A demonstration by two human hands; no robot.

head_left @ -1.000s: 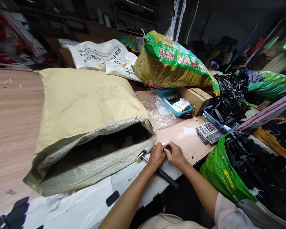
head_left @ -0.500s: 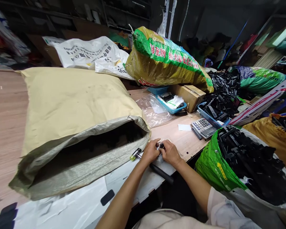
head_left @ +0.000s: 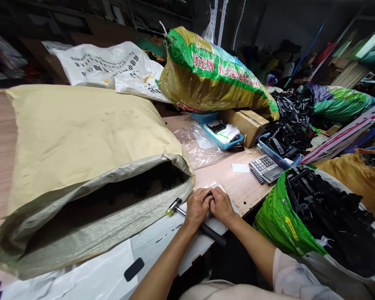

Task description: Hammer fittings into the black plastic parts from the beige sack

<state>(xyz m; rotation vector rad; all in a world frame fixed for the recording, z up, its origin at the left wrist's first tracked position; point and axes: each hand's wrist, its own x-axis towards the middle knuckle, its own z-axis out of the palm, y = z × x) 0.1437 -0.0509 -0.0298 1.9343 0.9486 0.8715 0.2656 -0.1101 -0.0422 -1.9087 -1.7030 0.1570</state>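
Head: small black part (head_left: pixel 209 193) pinched btwn both hands.

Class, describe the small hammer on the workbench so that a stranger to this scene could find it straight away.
Start at the big tan sack lying open-mouthed across the wooden bench. Just below the right corner of its mouth lies the hammer, its dark handle running under the left hand toward the bench edge. It is the only tool there, with a metal head tipped yellow-green.
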